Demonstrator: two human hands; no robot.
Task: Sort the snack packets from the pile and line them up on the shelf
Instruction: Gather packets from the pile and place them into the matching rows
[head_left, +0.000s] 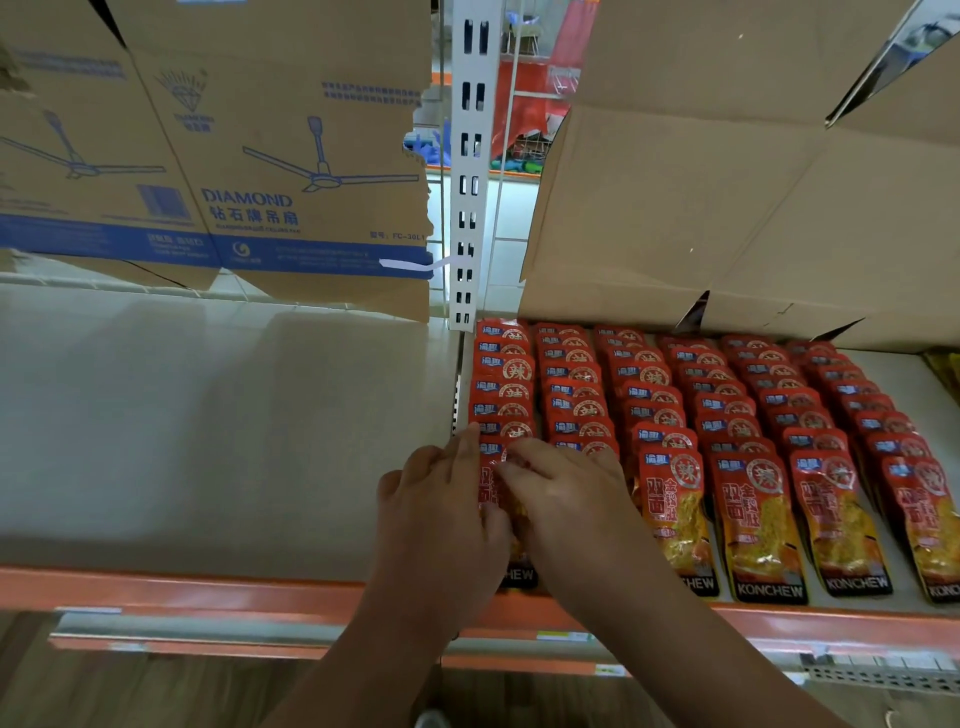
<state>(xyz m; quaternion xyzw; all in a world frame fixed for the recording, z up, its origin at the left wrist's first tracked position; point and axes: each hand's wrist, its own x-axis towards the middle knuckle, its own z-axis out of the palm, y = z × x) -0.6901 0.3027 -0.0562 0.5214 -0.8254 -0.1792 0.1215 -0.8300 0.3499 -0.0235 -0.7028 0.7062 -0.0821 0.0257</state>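
Observation:
Several rows of red and yellow snack packets (670, 410) lie overlapped on the white shelf (208, 415), right of the upright post. Both hands are on the front packet (492, 488) of the leftmost row. My left hand (441, 514) lies along its left edge, index finger straight, thumb curled onto the packet. My right hand (561, 499) covers its right side and the neighbouring row's front, fingers bent down on it. Most of that packet is hidden; only a red strip and its black bottom edge show.
A perforated white upright (470, 171) divides the shelf. Behind stand a fan carton (260, 156) at left and plain cardboard boxes (727, 182) at right. The orange shelf lip (182, 587) runs along the front. The left shelf bay is bare white surface.

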